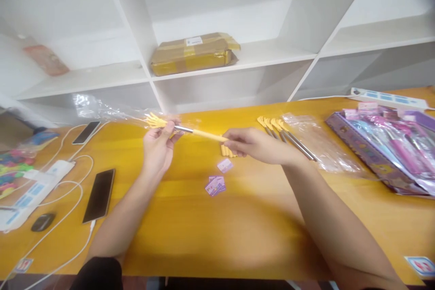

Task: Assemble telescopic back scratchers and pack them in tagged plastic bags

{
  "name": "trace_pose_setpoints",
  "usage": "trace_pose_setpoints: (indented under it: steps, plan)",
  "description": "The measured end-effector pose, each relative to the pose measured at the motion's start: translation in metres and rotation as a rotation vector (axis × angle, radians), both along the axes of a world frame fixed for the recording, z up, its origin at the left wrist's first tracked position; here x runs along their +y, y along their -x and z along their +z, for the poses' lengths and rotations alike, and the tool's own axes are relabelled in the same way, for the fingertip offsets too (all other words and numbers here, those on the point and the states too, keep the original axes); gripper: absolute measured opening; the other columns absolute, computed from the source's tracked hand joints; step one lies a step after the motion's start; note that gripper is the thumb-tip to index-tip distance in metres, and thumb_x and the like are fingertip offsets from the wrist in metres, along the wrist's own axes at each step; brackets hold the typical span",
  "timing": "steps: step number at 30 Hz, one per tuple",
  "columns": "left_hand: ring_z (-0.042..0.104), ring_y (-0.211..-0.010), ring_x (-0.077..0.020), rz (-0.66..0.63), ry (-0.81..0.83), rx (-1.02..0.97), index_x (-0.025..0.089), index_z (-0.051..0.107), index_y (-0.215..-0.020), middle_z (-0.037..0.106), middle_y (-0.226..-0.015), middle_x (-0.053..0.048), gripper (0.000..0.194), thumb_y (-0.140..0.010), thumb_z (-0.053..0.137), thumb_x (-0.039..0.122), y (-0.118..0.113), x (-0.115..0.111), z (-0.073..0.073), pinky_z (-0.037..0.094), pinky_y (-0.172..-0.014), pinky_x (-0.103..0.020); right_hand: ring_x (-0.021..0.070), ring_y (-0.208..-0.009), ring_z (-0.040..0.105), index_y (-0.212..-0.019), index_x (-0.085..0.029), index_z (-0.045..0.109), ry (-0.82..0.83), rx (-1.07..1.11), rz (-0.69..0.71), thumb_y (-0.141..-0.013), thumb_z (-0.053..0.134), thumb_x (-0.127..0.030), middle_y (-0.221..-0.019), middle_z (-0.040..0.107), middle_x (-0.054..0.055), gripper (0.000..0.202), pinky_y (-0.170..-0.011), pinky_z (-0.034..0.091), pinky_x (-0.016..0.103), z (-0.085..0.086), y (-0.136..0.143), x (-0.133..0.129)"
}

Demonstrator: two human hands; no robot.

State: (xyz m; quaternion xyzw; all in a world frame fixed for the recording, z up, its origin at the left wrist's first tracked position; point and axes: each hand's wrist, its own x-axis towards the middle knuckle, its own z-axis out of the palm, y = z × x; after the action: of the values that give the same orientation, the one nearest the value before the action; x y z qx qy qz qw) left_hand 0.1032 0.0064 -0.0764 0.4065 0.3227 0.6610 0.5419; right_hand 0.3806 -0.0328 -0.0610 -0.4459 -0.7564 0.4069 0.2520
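Note:
Between my two hands, above the table, a back scratcher [185, 129] is held nearly level, with a yellow claw head, a metal rod and a yellow handle. My left hand [159, 145] pinches it just below the head, and a clear plastic sleeve [102, 111] stretches off to the left around the head. My right hand [253, 145] is closed on the handle's far end. Several yellow handle pieces [227, 150] lie partly hidden beneath that hand. More back scratchers [288, 136] rest side by side beyond my right wrist. Small purple cards [215, 186] lie on the tabletop in front.
Clear plastic bags [322, 145] lie at right, beside a purple box [370, 154] of wrapped pink and blue items. At left are a phone [99, 195], another phone [86, 132], a power strip [37, 195], cables and a black case [42, 222]. A taped carton [193, 54] sits on the shelf behind.

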Motion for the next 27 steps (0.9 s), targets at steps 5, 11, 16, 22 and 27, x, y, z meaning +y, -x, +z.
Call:
trace_pose_setpoints:
  steps: [5, 11, 16, 22, 27]
  plan:
    - [0.075, -0.096, -0.0166, -0.001, -0.005, 0.035, 0.015, 0.078, -0.086, 0.08, -0.098, -0.006, 0.034, -0.071, 0.099, 0.038, 0.003, 0.003, 0.0, 0.063, -0.082, -0.027, 0.0142, -0.068, 0.059, -0.082, -0.02, 0.064, -0.028, 0.098, 0.012, -0.104, 0.054, -0.051, -0.075, 0.065, 0.002, 0.039, -0.065, 0.046, 0.029, -0.002, 0.006, 0.002]
    - [0.076, -0.092, -0.0168, -0.183, 0.087, 0.055, 0.017, 0.082, -0.088, 0.081, -0.1, -0.006, 0.03, -0.071, 0.098, 0.037, -0.027, -0.02, -0.021, 0.065, -0.082, -0.029, 0.0111, -0.056, 0.053, -0.076, -0.02, 0.067, -0.115, 0.17, -0.129, -0.1, 0.063, -0.055, -0.062, 0.063, -0.002, 0.043, -0.06, 0.04, 0.027, -0.019, 0.035, 0.003]
    - [0.076, -0.087, -0.0182, -0.26, 0.144, 0.084, 0.017, 0.083, -0.085, 0.081, -0.092, -0.007, 0.029, -0.074, 0.096, 0.04, -0.038, -0.033, -0.032, 0.066, -0.088, -0.034, 0.0108, -0.057, 0.047, -0.074, -0.02, 0.064, -0.242, 0.167, -0.276, -0.093, 0.072, -0.064, -0.062, 0.059, -0.003, 0.048, -0.058, 0.036, 0.027, -0.042, 0.05, 0.009]
    - [0.075, -0.08, -0.018, -0.358, 0.171, 0.172, 0.014, 0.082, -0.086, 0.08, -0.089, -0.009, 0.036, -0.073, 0.096, 0.044, -0.03, -0.021, -0.029, 0.064, -0.078, -0.031, 0.0159, -0.078, 0.064, -0.124, -0.026, 0.06, -0.21, 0.309, -0.229, -0.084, 0.084, -0.056, -0.108, 0.07, 0.004, 0.056, -0.068, 0.051, 0.03, -0.041, 0.046, 0.01]
    - [0.072, -0.077, -0.0149, -0.309, 0.166, 0.147, 0.016, 0.077, -0.1, 0.078, -0.095, -0.006, 0.045, -0.069, 0.099, 0.04, -0.024, -0.013, -0.024, 0.061, -0.071, -0.027, 0.0179, -0.087, 0.068, -0.134, -0.028, 0.055, -0.206, 0.328, -0.052, -0.094, 0.077, -0.045, -0.113, 0.07, 0.005, 0.048, -0.081, 0.058, 0.035, -0.033, 0.04, 0.005]
